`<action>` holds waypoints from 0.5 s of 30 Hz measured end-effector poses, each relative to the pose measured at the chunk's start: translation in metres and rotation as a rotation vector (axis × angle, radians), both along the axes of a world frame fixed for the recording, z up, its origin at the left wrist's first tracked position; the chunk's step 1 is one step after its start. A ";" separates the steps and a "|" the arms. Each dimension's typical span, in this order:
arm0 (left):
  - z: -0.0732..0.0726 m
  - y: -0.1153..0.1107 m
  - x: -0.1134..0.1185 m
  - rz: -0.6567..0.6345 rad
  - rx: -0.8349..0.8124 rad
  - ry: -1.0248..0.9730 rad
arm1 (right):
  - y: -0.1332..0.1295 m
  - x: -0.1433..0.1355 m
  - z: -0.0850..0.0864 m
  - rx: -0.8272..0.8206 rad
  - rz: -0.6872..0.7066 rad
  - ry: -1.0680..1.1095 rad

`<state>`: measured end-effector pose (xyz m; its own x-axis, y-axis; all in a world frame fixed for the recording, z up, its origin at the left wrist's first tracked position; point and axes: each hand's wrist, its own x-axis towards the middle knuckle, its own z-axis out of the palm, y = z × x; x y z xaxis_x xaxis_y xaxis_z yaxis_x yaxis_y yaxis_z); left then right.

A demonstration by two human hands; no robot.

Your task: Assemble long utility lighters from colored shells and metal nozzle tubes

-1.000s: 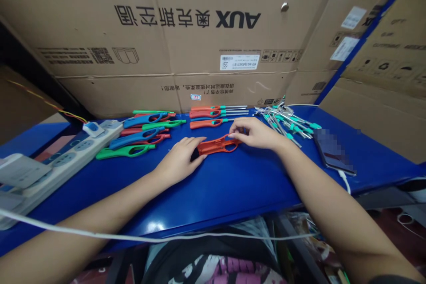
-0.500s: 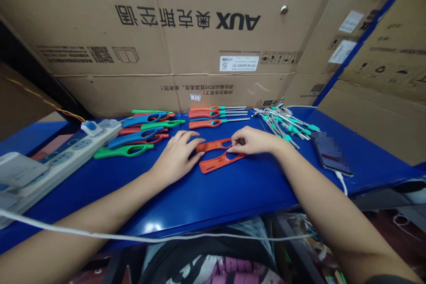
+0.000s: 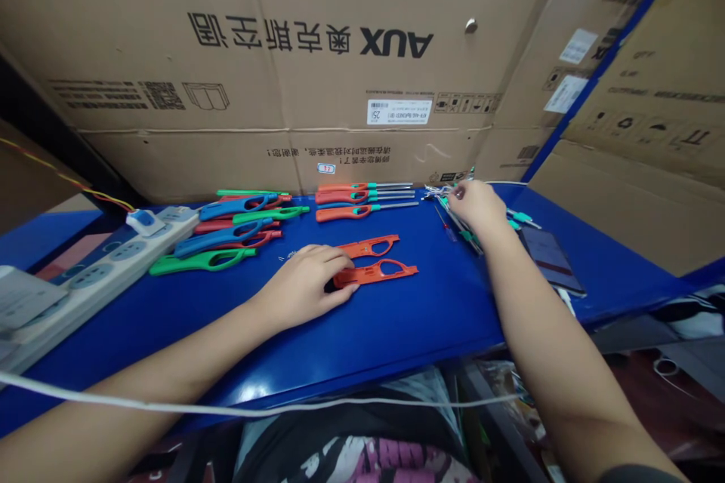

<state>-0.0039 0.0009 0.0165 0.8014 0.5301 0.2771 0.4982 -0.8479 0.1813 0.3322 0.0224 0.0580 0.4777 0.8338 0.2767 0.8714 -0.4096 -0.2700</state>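
Two orange shell halves lie side by side on the blue table. My left hand has its fingers curled at the left end of the near orange shell half, gripping it between thumb and fingers. The far orange shell half touches or passes under those fingertips. Over the pile of metal rods with teal parts, my right hand is closed at the pile's back left; what its fingertips hold, if anything, is hidden.
Orange lighters with metal rods line up behind the shell halves. Blue, green and red handles lie at the left beside a power strip. A phone is at the right. A white cable crosses in front.
My right hand has left the orange shell halves and moved right and back to the rod pile. My left hand has shifted onto the near half's left end.
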 end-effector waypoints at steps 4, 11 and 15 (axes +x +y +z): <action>0.004 0.004 -0.003 0.015 -0.007 0.003 | 0.001 0.029 -0.001 -0.101 -0.209 0.020; 0.005 0.010 -0.008 0.027 -0.043 -0.040 | 0.013 0.053 -0.020 -0.101 -0.288 0.056; 0.005 0.012 -0.008 0.013 -0.054 -0.057 | 0.016 0.056 -0.026 -0.040 -0.314 0.042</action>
